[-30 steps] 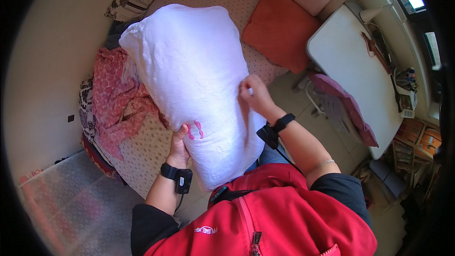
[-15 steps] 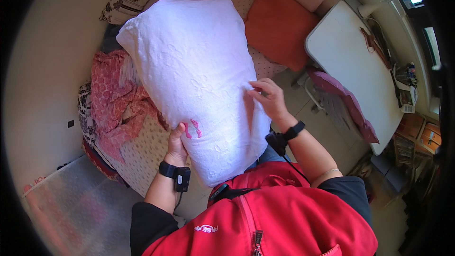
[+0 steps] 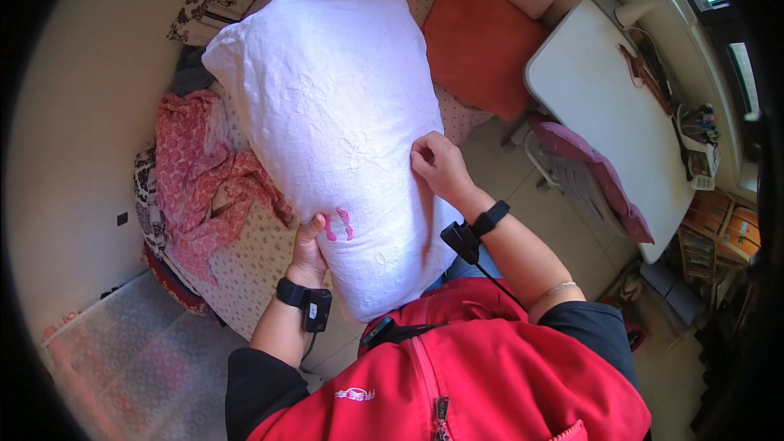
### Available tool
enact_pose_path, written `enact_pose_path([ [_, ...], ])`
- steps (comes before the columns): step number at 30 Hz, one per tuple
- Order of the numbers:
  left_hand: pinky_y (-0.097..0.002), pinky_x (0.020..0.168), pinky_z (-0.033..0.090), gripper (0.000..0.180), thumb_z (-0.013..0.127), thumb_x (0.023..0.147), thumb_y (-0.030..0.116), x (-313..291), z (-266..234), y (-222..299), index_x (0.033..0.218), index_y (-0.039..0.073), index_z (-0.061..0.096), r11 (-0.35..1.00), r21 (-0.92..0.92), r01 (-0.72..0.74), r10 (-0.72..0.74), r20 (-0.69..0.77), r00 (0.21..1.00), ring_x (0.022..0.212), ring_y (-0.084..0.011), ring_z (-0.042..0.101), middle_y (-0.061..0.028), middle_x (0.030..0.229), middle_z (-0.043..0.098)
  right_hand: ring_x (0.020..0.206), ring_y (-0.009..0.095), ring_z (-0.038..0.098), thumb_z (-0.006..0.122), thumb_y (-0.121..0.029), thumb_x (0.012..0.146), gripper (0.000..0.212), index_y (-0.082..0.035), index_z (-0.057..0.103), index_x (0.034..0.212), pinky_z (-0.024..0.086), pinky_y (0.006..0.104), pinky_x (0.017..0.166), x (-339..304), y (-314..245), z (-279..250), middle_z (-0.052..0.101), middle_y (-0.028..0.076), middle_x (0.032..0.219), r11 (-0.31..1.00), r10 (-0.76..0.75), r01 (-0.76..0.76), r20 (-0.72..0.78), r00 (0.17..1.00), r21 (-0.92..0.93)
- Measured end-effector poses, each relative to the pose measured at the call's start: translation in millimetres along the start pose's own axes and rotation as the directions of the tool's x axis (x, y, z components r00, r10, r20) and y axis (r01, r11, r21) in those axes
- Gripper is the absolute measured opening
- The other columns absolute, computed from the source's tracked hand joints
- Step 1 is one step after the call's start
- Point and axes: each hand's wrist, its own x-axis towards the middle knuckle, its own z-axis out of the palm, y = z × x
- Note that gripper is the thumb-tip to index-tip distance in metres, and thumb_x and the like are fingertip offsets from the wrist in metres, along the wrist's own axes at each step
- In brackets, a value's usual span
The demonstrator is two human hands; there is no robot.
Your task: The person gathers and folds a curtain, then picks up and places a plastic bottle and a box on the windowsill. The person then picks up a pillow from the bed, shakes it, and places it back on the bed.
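Observation:
A large white pillow [image 3: 327, 114] in a textured, embroidered cover leans away from my lap over the bed, with a small pink ribbon motif near its lower left. At its lower left edge my left hand [image 3: 307, 255] grips it, thumb on top and fingers hidden underneath. Farther up, on the right side, the curled fingers of my right hand [image 3: 439, 165] pinch the cover; their tips are partly hidden. Both wrists carry black straps with small devices.
The bed [image 3: 265, 265] has a dotted sheet. A crumpled pink cloth [image 3: 192, 180] lies left of the pillow, an orange-red cushion [image 3: 482, 45] beyond it to the right. A white table [image 3: 608, 106] and a chair with a purple cover [image 3: 592, 167] stand at the right.
My right hand has moved slightly left and up along the pillow's right side, its fingers more curled. The pillow has shifted a little; my left hand keeps its grip.

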Motion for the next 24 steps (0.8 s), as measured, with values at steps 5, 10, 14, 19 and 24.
enact_pose_path([
  [5, -0.0436, 0.103, 0.046, 0.092, 0.091, 0.062, 0.042, 1.3, -2.3, -0.8, 0.133, 0.001, 0.05, 1.0, -0.001, -0.004, 0.004, 0.003, 1.0, 0.115, -0.029, 0.058, -0.011, 0.123, 0.061, 0.072, 0.005, 0.055, 0.062, -0.009, 0.092, 0.009, -0.002, 0.063, 0.087, 0.046, 0.0227, 0.065, -8.3, 26.0, -14.0, 0.06, -0.003, 0.078, 0.875, 0.213, -0.219, 0.063, 0.975, 0.433],
  [10, -0.043, 0.101, 0.047, 0.092, 0.091, 0.061, 0.043, 2.3, -5.2, -1.2, 0.133, 0.001, 0.05, 1.0, 0.017, -0.001, 0.001, -0.023, 1.0, 0.114, -0.0285, 0.058, -0.0106, 0.122, 0.061, 0.076, 0.008, 0.057, 0.059, -0.005, 0.092, 0.005, -0.001, 0.063, 0.091, 0.047, 0.0228, 0.071, -39.5, 91.5, -62.5, 0.06, -0.002, 0.082, 0.835, 0.279, -0.205, -0.071, 0.958, 0.51],
  [14, -0.0429, 0.1, 0.048, 0.092, 0.091, 0.062, 0.044, 2.3, -2.1, 1.0, 0.132, 0.001, 0.051, 0.999, 0.036, -0.021, 0.021, -0.017, 1.0, 0.114, -0.0283, 0.058, -0.0106, 0.122, 0.061, 0.112, 0.027, 0.057, 0.071, -0.012, 0.083, 0.045, 0.003, 0.053, 0.122, 0.045, 0.0388, 0.097, -51.2, 110.7, -107.0, 0.059, 0.017, 0.12, 0.899, 0.216, -0.277, -0.207, 0.954, -0.338],
  [19, -0.0424, 0.097, 0.05, 0.085, 0.089, 0.065, 0.042, 8.5, 8.4, 0.0, 0.131, 0.003, 0.052, 0.999, 0.036, -0.025, 0.024, 0.024, 0.999, 0.113, -0.0275, 0.059, -0.0105, 0.12, 0.062, 0.141, 0.039, 0.032, 0.075, -0.024, 0.083, 0.084, 0.001, 0.029, 0.149, 0.025, 0.045, 0.117, -26.0, 3.4, -30.4, 0.033, 0.025, 0.152, 0.993, -0.114, 0.114, -0.063, 0.992, 0.009],
  [24, -0.0404, 0.099, 0.049, 0.074, 0.087, 0.07, 0.037, 18.4, 12.0, -2.7, 0.129, 0.004, 0.055, 0.996, 0.085, -0.038, 0.036, 0.033, 0.999, 0.113, -0.0252, 0.06, -0.0101, 0.121, 0.062, 0.149, 0.033, 0.02, 0.052, -0.05, 0.094, 0.076, -0.009, 0.03, 0.154, 0.009, 0.0477, 0.122, -38.5, -31.7, 29.8, 0.027, 0.018, 0.159, 0.82, -0.494, 0.548, 0.28, 0.823, -0.163],
])
